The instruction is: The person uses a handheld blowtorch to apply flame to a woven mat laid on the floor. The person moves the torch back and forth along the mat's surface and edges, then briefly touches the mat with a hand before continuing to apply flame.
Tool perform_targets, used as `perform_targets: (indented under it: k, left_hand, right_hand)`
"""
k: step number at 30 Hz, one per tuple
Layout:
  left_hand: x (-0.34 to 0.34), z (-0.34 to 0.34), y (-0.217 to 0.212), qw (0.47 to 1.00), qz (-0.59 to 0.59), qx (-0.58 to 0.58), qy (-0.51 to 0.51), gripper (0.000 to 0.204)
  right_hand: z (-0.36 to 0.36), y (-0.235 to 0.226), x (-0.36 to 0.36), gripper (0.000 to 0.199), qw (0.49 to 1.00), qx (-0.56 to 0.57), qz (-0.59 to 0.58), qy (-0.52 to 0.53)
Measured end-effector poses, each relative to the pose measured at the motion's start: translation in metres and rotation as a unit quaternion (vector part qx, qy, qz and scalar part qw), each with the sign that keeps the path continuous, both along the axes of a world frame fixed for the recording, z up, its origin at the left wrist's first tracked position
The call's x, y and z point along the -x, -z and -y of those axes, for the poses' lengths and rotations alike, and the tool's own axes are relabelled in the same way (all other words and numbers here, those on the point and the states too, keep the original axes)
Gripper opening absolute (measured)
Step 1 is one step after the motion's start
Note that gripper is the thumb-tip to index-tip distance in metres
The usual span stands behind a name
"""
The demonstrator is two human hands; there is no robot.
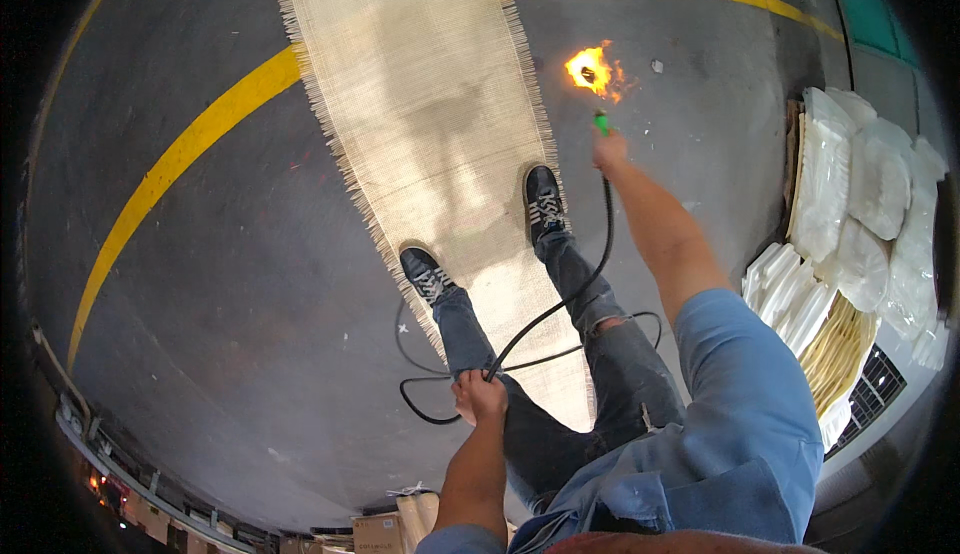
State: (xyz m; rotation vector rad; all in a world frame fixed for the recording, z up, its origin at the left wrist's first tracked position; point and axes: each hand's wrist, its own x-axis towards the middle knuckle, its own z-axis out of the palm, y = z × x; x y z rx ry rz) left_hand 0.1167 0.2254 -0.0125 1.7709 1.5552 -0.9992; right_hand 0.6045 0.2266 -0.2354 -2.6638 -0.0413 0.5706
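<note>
My right hand point(609, 151) is closed around the green handle of a gas torch point(601, 122), arm stretched out over the floor to the right of a woven cloth strip. An orange flame point(592, 71) burns just past the torch's end. From the handle a black hose point(570, 301) curves back toward me. My left hand point(480, 397) grips that hose in front of my left thigh. The pale, burlap-like strip point(420, 64) lies flat with fringed long edges, and my shoes point(543, 199) stand on it. The flame is apart from the cloth.
Yellow lines point(190, 144) cross the grey floor point(230, 284). Plastic-wrapped white bundles point(850, 174) and stacked pale material point(840, 349) stand on the right. Hose loops hang around my legs. Cardboard boxes point(377, 534) sit at the lower edge, near a rail point(150, 499) at lower left.
</note>
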Motion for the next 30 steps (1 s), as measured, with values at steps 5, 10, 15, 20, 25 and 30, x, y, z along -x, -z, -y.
perform_targets:
  k: [5, 10, 15, 20, 25, 30]
  left_hand:
    - [-0.005, 0.001, 0.0, 0.997, -0.005, 0.077, -0.026, 0.025]
    - [0.0, 0.003, 0.002, 0.999, -0.007, 0.048, -0.024, 0.024]
    - [0.012, 0.008, 0.002, 1.0, 0.027, 0.001, -0.005, 0.021]
    - [0.013, 0.003, -0.002, 1.0, -0.013, 0.024, -0.013, 0.023]
    - [0.003, 0.006, 0.002, 0.999, -0.01, 0.046, -0.015, 0.023]
    - [0.01, 0.007, 0.005, 0.999, -0.009, 0.047, -0.003, 0.023]
  right_hand:
    - [-0.079, 0.007, 0.104, 0.049, 0.987, 0.031, -0.125, -0.1]
    - [-0.169, -0.022, 0.203, 0.051, 0.928, -0.015, -0.308, -0.209]
    - [-0.223, -0.074, 0.289, 0.044, 0.858, -0.092, -0.372, -0.342]
    - [-0.222, -0.086, 0.295, 0.043, 0.845, -0.111, -0.387, -0.351]
    - [-0.161, -0.027, 0.204, 0.049, 0.928, -0.015, -0.295, -0.226]
    - [-0.062, -0.005, 0.087, 0.054, 0.977, 0.066, -0.199, -0.041]
